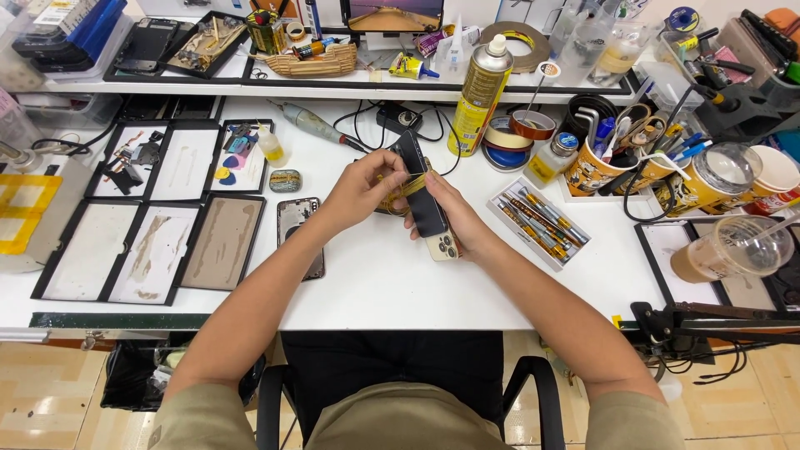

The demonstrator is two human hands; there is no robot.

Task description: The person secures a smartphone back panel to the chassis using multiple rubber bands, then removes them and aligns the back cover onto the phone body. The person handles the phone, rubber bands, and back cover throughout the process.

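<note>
Near the worktop's middle we pinch yellow tape (406, 185), partly hidden by our left hand (360, 192), against a dark phone (425, 202) gripped edge-on in our right hand (459, 218), its screen unreadable, with a yellow spray can (481, 96) behind and a white tray of screwdrivers (539, 223) toward the right edge.

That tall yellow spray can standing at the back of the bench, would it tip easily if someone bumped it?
Probably yes: the spray can is tall and narrow and stands upright on a small base. Once down, its round body would likely roll. It stands among tape rolls and cables, so a push might knock those too.
</note>
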